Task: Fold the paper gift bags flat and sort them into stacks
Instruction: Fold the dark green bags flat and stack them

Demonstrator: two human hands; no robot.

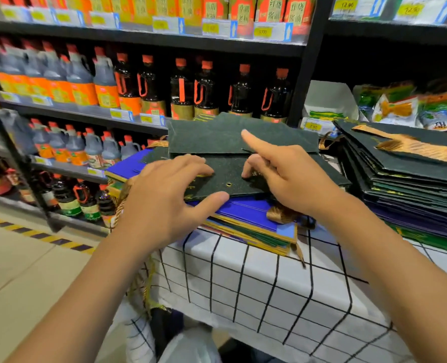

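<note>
Shop aisle: dark shelving stocked with orange-capped sauce bottles and yellow price tags. Tabletop: white cloth, black grid. Item: dark green paper gift bag, folded flat, bottom flap tilted up, brass eyelet near its front edge, lying atop a stack of blue and green bags. Second stack, just beside on the right, topped with gold ribbon. Left hand: fingers straight, pressing the bag. Right hand: index raised, other fingers touching the bag, grasping nothing.
</note>
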